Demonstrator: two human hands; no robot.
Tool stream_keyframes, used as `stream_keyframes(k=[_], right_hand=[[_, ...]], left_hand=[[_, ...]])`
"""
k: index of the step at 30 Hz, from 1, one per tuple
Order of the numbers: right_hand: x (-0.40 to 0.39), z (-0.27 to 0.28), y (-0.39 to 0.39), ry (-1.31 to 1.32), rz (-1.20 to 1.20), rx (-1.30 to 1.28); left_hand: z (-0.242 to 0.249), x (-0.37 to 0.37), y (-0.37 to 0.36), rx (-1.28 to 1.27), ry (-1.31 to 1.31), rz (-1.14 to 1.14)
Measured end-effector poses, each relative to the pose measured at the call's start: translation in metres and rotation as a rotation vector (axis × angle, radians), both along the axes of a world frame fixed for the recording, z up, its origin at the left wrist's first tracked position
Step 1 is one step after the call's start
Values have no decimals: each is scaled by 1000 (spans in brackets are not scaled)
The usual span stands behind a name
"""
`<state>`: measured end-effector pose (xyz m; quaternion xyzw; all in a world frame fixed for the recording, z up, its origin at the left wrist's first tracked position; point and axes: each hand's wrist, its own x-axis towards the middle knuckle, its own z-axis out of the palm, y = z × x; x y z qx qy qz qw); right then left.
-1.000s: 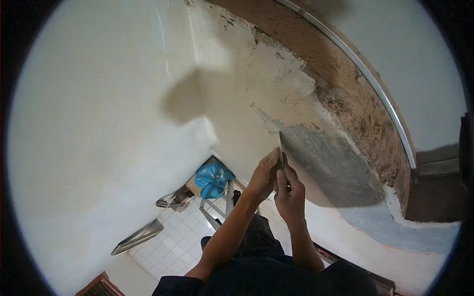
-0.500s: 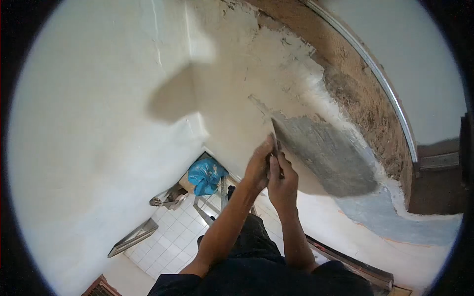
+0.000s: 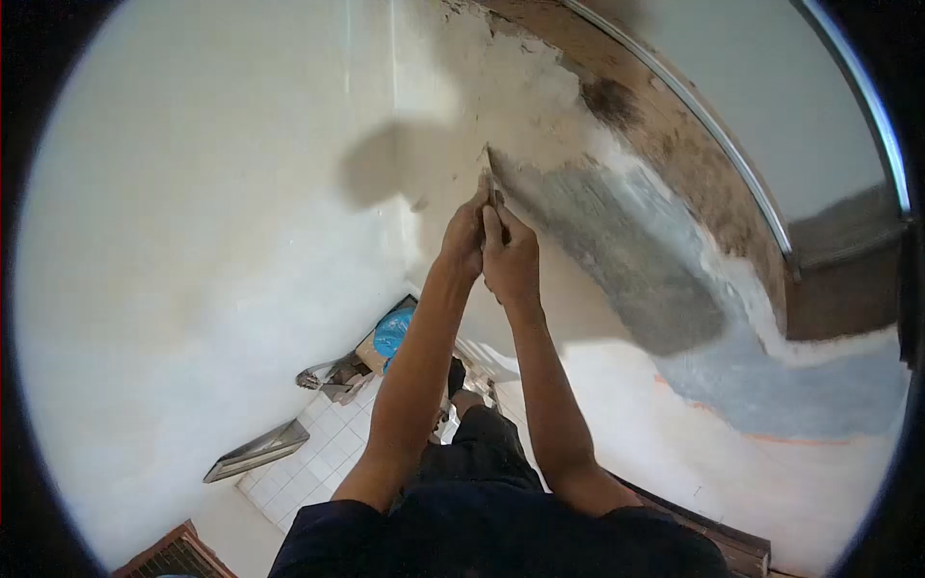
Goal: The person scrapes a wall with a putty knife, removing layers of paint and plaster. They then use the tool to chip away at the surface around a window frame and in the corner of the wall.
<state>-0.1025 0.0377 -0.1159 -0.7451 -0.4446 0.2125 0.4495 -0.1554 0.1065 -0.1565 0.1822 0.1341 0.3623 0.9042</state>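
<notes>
My left hand point(image 3: 465, 229) and my right hand point(image 3: 512, 254) are raised close together in front of the wall, both closed around one thin-bladed scraper point(image 3: 489, 164). Its handle is mostly hidden in the fingers. The blade points up and seems to touch the wall at the edge of a grey bare patch point(image 3: 631, 255). Cream-coloured wall coating point(image 3: 448, 183) lies to the left of the blade. Peeling, ragged edges of coating run along the patch's upper side.
A brown rough strip point(image 3: 665, 144) and a metal rail point(image 3: 723, 140) curve along the upper right. Below are white floor tiles point(image 3: 328, 448), a blue bag point(image 3: 392, 330) in the corner and a leaning framed panel point(image 3: 258, 451). A wooden ledge point(image 3: 703, 525) runs at lower right.
Both hands have moved up and left along the wall with the scraper, arms stretched further out. The view has shifted, and my left arm now covers part of the blue bag.
</notes>
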Motion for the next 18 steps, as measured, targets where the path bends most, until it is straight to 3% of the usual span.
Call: stream_keyframes(k=[3, 4, 8, 11, 14, 18], right_hand=[[-9, -2, -24, -97, 13, 150], [-10, 0, -40, -85, -15, 128], [2, -6, -68, 2, -51, 51], [11, 5, -58, 30, -21, -8], [9, 8, -47, 28, -11, -13], [2, 6, -24, 80, -8, 17]], left_hand=[[0, 12, -29, -88, 169, 75], [-10, 11, -35, 13, 113, -42], [-6, 16, -63, 47, 82, -78], [7, 20, -61, 69, 194, 37], [-3, 20, -46, 55, 46, 9], [-4, 9, -23, 144, 120, 10]])
